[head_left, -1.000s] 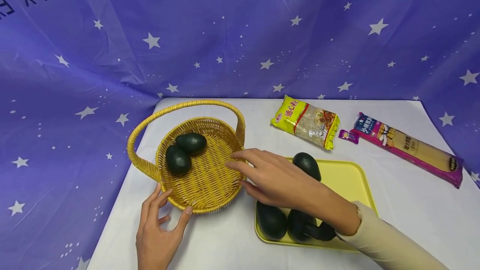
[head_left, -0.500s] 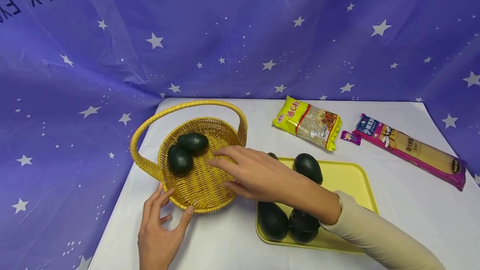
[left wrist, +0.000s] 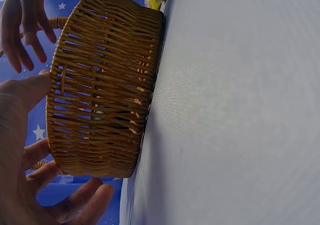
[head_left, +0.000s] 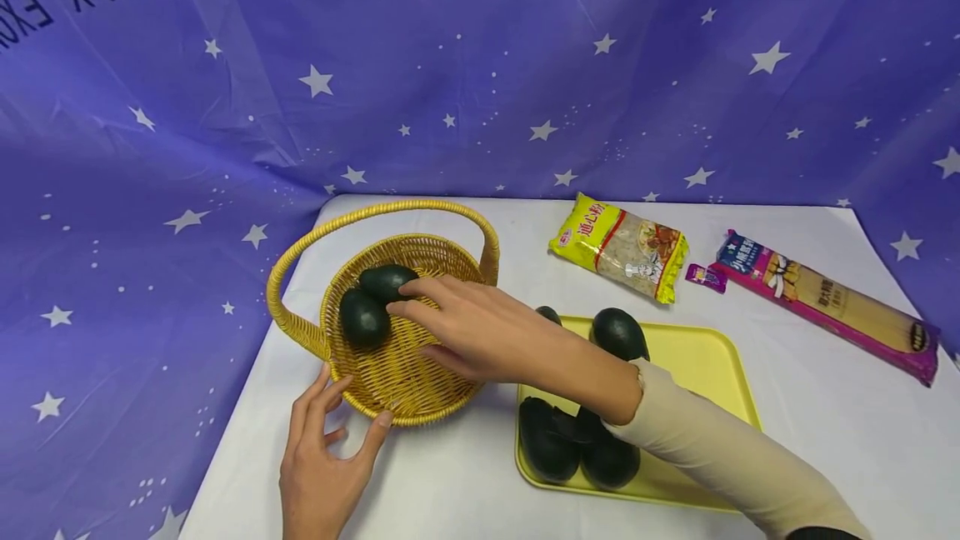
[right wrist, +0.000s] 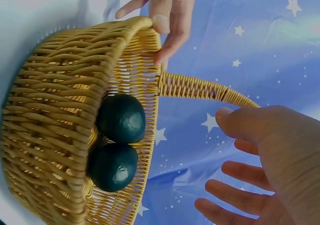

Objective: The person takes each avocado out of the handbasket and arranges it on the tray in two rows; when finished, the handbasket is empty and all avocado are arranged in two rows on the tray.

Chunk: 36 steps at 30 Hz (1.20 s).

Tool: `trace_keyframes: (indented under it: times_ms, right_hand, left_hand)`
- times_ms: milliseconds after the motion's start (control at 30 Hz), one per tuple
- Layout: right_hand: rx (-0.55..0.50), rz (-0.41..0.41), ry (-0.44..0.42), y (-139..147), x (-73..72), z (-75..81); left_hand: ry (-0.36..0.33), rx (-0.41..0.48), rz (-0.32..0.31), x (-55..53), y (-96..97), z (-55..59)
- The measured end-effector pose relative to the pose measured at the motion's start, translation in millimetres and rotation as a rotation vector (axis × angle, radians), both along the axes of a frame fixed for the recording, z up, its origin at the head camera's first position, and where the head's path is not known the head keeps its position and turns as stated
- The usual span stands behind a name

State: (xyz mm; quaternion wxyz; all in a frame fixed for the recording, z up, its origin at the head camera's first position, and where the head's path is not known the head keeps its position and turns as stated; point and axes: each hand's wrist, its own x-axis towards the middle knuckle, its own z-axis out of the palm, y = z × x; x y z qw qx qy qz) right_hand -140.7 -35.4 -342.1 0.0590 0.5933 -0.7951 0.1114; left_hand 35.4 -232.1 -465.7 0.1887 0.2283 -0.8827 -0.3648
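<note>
- Basket (head_left: 401, 377): round yellow wicker, stands upright on white cloth (head_left: 442, 486), L of the tray; arched handle up over it.
- In basket: 2 dk green avos, both toward its L side. Far avo (head_left: 385, 282) lies on its side; near avo (head_left: 365, 322) sits just nearer the person. R wrist view shows them side by side, approx touching; rest of wicker floor bare as far as seen.
- L hand (head_left: 321, 461): fingers spread, half open, thumb + fingertips resting on basket's near-L rim; no full grip on it.
- R hand (head_left: 480, 327): over basket's R part, fingers loosely spread, nothing in it. R wrist view shows a gap betw. fingers & avos.
- Tray (head_left: 693, 361): yellow, shallow, rectangular, to R of basket, partly under R forearm.
- In tray: 4 avos visible. Front pair, L avo (head_left: 546, 452) & R avo (head_left: 611, 463), side by side nr front edge; back avo (head_left: 619, 332) nr far edge; a 4th, peeking avo (head_left: 548, 314), mostly hidden behind R arm.
- Behind tray: pasta bag (head_left: 626, 248), yellow ends, clear middle w/ contents showing; sm. purple packet (head_left: 707, 277) next to it; long noodle pk (head_left: 828, 302) at far R.
</note>
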Motion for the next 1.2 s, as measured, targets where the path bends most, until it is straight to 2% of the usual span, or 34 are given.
trace_keyframes:
  times_ms: [233, 600, 900, 1200]
  right_hand:
    - [0.000, 0.019, -0.014, -19, -14.9, 1.1]
    - [0.041, 0.000, -0.076, -49, -43.7, -13.8]
    - [0.125, -0.050, -0.139, -65, -61.4, -22.8]
    - [0.230, -0.088, -0.159, -80, -70.1, -30.1]
  left_hand:
    - [0.013, -0.002, -0.004, -1.0, -1.0, -0.3]
    - [0.002, 0.002, 0.003, 0.7, 1.0, 0.5]
    - [0.009, -0.001, 0.001, 0.4, 0.1, 1.1]
    - [0.006, -0.002, -0.002, 0.2, 0.2, 1.2]
